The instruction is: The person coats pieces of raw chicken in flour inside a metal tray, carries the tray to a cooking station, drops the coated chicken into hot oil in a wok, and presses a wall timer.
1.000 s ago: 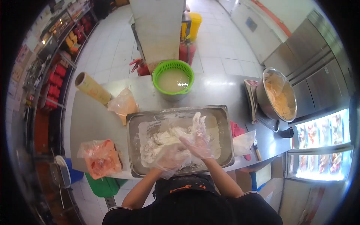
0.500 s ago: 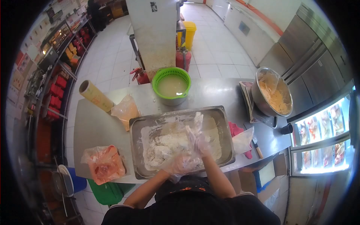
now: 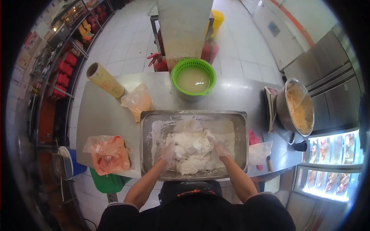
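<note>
A metal tray [image 3: 145, 154] of white flour lies on the table before me. In its middle is a heap of flour-coated pieces [image 3: 191, 148]; the coating hides what they are. At the heap's left side is my left hand [image 3: 166, 154], in a clear plastic glove, its fingers spread along the pieces. My right hand [image 3: 220, 149], gloved the same way, is on the right side with fingers stretched out toward the heap. Both hands are open and slightly blurred, with neither closed around a piece.
Behind the tray stands a green strainer basket [image 3: 175, 82] in a pot of cloudy liquid. A film roll [image 3: 106, 81], a bag of orange powder [image 3: 139, 103] and a pink plastic-lined container [image 3: 111, 158] are left. Right are a steel bowl [image 3: 284, 111], a white bag [image 3: 260, 153] and a knife [image 3: 269, 163].
My hands were together right of the middle, with a floured piece raised at the right hand. Now they are apart, one on each side of the heap. The camera view has shifted.
</note>
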A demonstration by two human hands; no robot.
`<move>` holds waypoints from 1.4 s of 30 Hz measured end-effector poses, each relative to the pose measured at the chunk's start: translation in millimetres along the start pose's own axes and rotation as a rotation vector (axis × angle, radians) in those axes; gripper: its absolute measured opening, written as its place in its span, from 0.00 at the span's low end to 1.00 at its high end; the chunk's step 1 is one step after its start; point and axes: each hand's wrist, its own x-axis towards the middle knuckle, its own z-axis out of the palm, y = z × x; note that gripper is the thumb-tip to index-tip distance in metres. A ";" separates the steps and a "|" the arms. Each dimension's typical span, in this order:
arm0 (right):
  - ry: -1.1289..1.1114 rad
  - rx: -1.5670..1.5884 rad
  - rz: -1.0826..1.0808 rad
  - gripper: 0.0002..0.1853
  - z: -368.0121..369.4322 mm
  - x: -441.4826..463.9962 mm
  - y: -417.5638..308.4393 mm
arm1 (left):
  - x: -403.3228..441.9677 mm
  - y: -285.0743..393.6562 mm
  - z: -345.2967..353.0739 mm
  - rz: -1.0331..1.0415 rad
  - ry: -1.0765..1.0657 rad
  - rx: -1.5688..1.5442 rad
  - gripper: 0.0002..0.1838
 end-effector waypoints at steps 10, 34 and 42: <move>-0.408 0.602 0.091 0.30 -6.6 -2.9 -78.5 | -75.7 107.8 -36.1 0.114 -0.639 -0.524 0.34; -0.642 0.200 -0.231 0.41 -7.5 60.7 -114.2 | -49.2 126.9 -46.4 0.632 -0.395 -0.468 0.24; -0.098 -0.641 -1.216 0.34 -38.0 -42.1 -58.2 | -70.6 27.7 -73.6 0.427 -0.356 -0.295 0.19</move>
